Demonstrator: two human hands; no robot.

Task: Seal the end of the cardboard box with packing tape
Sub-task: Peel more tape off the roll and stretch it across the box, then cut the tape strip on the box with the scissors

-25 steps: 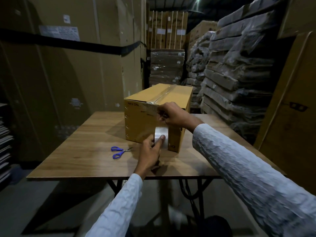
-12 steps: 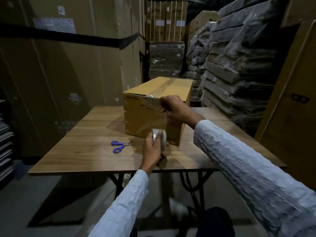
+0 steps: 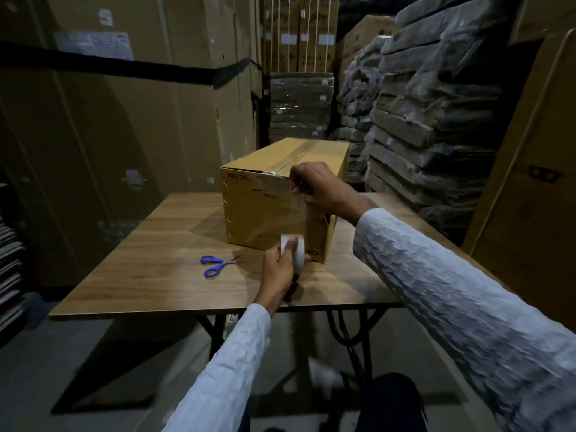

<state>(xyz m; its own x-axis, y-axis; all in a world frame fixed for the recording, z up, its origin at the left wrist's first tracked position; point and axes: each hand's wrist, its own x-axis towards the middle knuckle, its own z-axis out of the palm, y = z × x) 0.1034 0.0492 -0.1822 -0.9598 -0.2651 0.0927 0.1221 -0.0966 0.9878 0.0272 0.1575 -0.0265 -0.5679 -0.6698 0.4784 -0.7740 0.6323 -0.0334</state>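
A brown cardboard box (image 3: 258, 210) stands on the wooden table (image 3: 149, 269), with a strip of clear tape running along its top seam. My left hand (image 3: 277, 275) grips a roll of clear packing tape (image 3: 294, 252) just below the box's near end, low by the table. A clear strip stretches from the roll up the box's end face. My right hand (image 3: 318, 188) presses the tape against the upper edge of that end face, fingers bent on the box corner.
Blue-handled scissors (image 3: 216, 265) lie on the table left of my left hand. Tall cardboard cartons (image 3: 131, 120) stand behind and to the left. Wrapped stacks (image 3: 430, 113) rise on the right. The table's front edge is close to my left wrist.
My left hand has pulled the tape roll down the box's end face toward the table, and the roll has turned edge-on. My right hand stays at the top edge.
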